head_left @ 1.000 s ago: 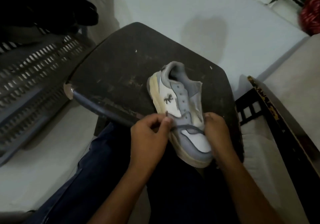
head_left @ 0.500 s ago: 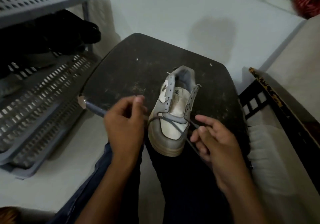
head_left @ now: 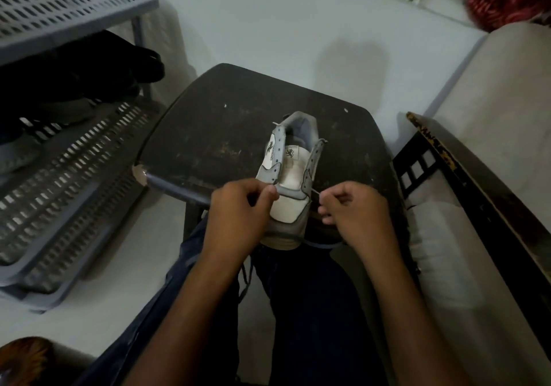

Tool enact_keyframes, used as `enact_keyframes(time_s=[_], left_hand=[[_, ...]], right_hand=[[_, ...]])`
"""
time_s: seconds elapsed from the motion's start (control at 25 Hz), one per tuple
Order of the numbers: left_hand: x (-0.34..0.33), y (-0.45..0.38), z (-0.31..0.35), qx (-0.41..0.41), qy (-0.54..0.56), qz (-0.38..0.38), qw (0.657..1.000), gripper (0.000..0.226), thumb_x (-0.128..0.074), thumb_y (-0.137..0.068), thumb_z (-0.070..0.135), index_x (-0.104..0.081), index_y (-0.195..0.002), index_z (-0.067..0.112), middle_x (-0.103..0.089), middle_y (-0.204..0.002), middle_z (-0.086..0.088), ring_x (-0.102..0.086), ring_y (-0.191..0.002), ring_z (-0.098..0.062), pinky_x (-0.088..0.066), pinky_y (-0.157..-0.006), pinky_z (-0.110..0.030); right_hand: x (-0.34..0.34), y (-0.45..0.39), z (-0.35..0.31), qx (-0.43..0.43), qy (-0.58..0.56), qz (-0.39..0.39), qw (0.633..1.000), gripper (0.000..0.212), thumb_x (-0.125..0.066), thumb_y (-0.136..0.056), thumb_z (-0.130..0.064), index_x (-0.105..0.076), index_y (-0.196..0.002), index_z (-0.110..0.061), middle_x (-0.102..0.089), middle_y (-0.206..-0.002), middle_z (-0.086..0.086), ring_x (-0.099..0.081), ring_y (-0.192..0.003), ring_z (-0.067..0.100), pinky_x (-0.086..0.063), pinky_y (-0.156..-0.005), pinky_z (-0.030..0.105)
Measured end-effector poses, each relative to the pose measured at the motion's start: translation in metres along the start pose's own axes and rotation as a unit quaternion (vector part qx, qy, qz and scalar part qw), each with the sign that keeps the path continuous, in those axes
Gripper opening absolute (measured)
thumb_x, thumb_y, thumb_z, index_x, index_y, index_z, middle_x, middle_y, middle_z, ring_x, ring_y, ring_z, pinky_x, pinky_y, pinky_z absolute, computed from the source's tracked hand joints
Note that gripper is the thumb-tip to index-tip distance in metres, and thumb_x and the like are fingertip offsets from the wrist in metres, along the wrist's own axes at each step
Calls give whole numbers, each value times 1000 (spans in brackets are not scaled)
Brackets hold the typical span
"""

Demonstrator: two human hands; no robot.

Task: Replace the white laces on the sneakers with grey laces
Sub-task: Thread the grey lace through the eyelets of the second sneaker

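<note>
the sneaker (head_left: pixel 290 174), grey and white, was set upright on the near part of a dark, scuffed counter (head_left: pixel 238 135), its toe pointed toward the person and overhanging the near edge, its heel away. the tongue lay open between two grey eyelet strips, most of whose holes were seen unlaced. a thin grey lace (head_left: pixel 315 192) was seen running out from the lowest eyelet on the right strip to the right hand (head_left: pixel 354 209), where it was pinched between thumb and forefinger, the other fingers curled in. the left hand (head_left: pixel 238 209) was held against the left side of the toe, its fingertips closed at the lowest eyelet of the left strip; what was pinched there could not be made out, though a grey strand (head_left: pixel 246 278) was seen hanging below that wrist over dark trousers (head_left: pixel 298 311). both hands were placed just beside the shoe, one on each side. to the left, well apart from the counter, a grey slotted plastic rack (head_left: pixel 68 153) was stood on the pale floor, with dark footwear (head_left: pixel 74 72) on its middle shelf. a pale cushion (head_left: pixel 492 123) and a dark patterned frame (head_left: pixel 447 177) were seen at the right
</note>
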State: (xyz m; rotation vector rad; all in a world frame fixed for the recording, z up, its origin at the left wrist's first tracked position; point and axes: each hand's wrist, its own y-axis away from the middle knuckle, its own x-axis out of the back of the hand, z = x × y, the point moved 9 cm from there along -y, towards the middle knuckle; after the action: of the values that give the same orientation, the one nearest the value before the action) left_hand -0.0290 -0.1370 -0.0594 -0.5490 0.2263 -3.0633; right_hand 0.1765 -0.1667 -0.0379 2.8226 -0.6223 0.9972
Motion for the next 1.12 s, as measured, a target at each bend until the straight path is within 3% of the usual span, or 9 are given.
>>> enact_keyframes(time_s=[0.08, 0.16, 0.28, 0.52, 0.76, 0.92, 1.12], left_hand=[[-8, -1, 2, -67, -19, 12, 997, 14, -66, -91, 25, -75, -82, 17, -68, -90, 8, -60, -84, -2, -49, -77, -25], [-26, 5, 7, -128, -59, -10, 990, 11, -68, -89, 25, -75, -82, 20, -68, -117, 6, -54, -111, -10, -40, -93, -25], [-42, 13, 7, -152, -108, -29, 982, 8, -69, -88, 29, -73, -82, 24, -60, -134, 10, -42, -128, -13, -25, -97, -28], [-45, 13, 4, -164, -105, -25, 981, 10, -65, -90, 31, -70, -83, 25, -60, -135, 11, -38, -131, -15, -23, -99, -33], [-48, 12, 5, -176, -100, -17, 979, 14, -58, -90, 32, -68, -84, 24, -61, -133, 8, -39, -134, -17, -27, -104, -40], [-56, 14, 0, -193, -85, -18, 977, 34, -42, -93, 37, -71, -100, 20, -61, -133, 6, -32, -144, -14, -23, -113, -45], [-57, 13, -7, -188, -67, 8, 980, 32, -42, -93, 35, -71, -101, 21, -62, -131, 7, -31, -144, -12, -23, -116, -48]], right_hand=[[-4, -11, -2, 24, 59, 4, 998, 18, -66, -85, -19, -64, -67, -25, -70, -70, -3, -68, -65, 13, -59, -70, 37], [-10, -15, -6, 34, 97, -4, 995, 16, -67, -83, -23, -64, -68, -24, -70, -72, -3, -68, -67, 13, -59, -70, 38], [-13, -20, -12, 46, 132, -3, 990, 15, -65, -83, -24, -64, -68, -23, -69, -71, -3, -67, -65, 13, -59, -67, 38], [-13, -30, -6, 34, 108, 0, 994, 14, -64, -83, -24, -62, -69, -21, -70, -70, 1, -69, -65, 18, -60, -67, 43], [-15, -27, -21, 67, 193, 2, 979, 14, -63, -83, -24, -61, -71, -16, -68, -68, 2, -66, -62, 18, -58, -64, 38], [-22, -20, -48, 116, 283, -11, 952, 14, -60, -87, -23, -64, -80, -11, -67, -79, 6, -62, -70, 22, -53, -64, 34], [-29, -21, -56, 150, 311, -15, 938, 11, -55, -88, -15, -56, -78, -10, -61, -81, 7, -53, -66, 20, -34, -49, 26]])
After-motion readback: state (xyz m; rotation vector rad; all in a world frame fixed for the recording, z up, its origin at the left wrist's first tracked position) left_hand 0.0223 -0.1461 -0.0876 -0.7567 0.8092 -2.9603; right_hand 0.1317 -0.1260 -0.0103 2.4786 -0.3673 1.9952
